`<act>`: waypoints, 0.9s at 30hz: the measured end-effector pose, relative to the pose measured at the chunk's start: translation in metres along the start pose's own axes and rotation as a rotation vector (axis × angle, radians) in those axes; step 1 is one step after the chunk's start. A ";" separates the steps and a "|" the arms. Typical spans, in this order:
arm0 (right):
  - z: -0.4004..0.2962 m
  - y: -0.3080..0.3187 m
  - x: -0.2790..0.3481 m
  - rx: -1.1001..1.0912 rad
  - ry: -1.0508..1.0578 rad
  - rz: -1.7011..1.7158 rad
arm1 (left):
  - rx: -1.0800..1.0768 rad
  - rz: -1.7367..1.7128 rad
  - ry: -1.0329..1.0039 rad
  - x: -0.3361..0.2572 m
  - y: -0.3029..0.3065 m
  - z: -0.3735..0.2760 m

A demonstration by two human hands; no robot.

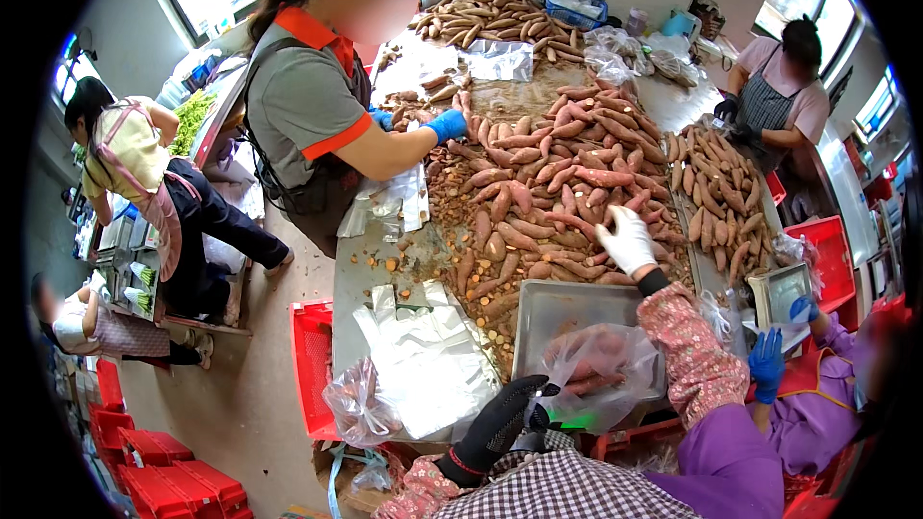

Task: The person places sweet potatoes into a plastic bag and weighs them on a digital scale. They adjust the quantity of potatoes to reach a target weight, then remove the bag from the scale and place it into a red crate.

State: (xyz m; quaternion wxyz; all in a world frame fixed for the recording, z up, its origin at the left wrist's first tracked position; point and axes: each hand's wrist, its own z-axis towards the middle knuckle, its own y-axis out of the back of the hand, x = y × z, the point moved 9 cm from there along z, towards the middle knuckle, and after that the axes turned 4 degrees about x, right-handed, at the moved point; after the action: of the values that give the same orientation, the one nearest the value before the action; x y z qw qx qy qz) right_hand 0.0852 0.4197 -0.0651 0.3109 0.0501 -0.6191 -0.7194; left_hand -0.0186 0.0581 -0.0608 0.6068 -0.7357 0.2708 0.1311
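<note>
My left hand [505, 422], in a black glove, grips the edge of a clear plastic bag [627, 353] that holds several sweet potatoes [595, 364]. The bag rests in a grey plastic tray [532, 313] at the table's near edge. My right hand [626, 239], in a white glove, reaches onto the large pile of sweet potatoes [533, 191] beyond the tray; whether its fingers hold one I cannot tell. Flat white plastic bags [433, 360] lie left of the tray, beside a tied bag of sweet potatoes [360, 404].
Across the table a co-worker in blue gloves [447, 126] handles sweet potatoes. Another co-worker's blue-gloved hand [766, 364] is close to my right arm. A second pile [721, 194] lies on the right. Red crates [310, 367] stand beside the table, and green light shows under the tray.
</note>
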 end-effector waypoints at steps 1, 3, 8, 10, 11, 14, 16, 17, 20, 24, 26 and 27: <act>0.013 -0.016 0.018 -0.059 0.084 0.157 | 0.033 0.009 0.000 -0.001 0.002 0.002; 0.045 -0.057 0.068 0.143 0.085 0.242 | 0.030 0.164 -0.020 -0.010 0.008 0.001; 0.103 -0.144 0.141 0.296 0.369 0.235 | 0.168 0.124 0.010 0.005 0.022 0.002; 0.103 -0.178 0.143 0.295 0.601 0.186 | 0.210 0.206 -0.082 0.002 0.011 0.010; 0.095 -0.176 0.156 0.305 0.560 0.150 | 0.187 0.267 -0.129 -0.005 0.007 0.012; 0.120 -0.222 0.050 0.208 0.165 -0.004 | 0.188 0.416 -0.235 -0.023 -0.003 0.020; 0.128 -0.243 0.023 0.475 0.038 0.372 | 0.173 0.445 -0.308 -0.030 -0.004 0.019; 0.129 -0.255 0.021 0.721 -0.160 0.752 | 0.163 0.448 -0.349 -0.031 -0.006 0.021; 0.090 -0.164 0.074 0.639 -0.326 1.517 | 0.094 0.478 -0.444 -0.039 -0.010 0.022; 0.020 -0.087 0.059 0.684 -0.355 1.771 | 0.091 0.528 -0.488 -0.040 -0.022 0.027; -0.023 -0.058 0.072 0.700 -0.342 1.760 | 0.082 0.545 -0.498 -0.038 -0.028 0.028; -0.043 -0.046 0.077 0.716 -0.331 1.759 | 0.068 0.567 -0.528 -0.038 -0.031 0.030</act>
State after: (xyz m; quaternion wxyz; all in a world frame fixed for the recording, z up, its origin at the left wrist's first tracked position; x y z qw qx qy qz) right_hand 0.0252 0.3451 -0.0933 0.6140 -0.4420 -0.6539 0.0046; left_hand -0.0285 0.0996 -0.0228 0.6195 -0.5521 0.3021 0.4692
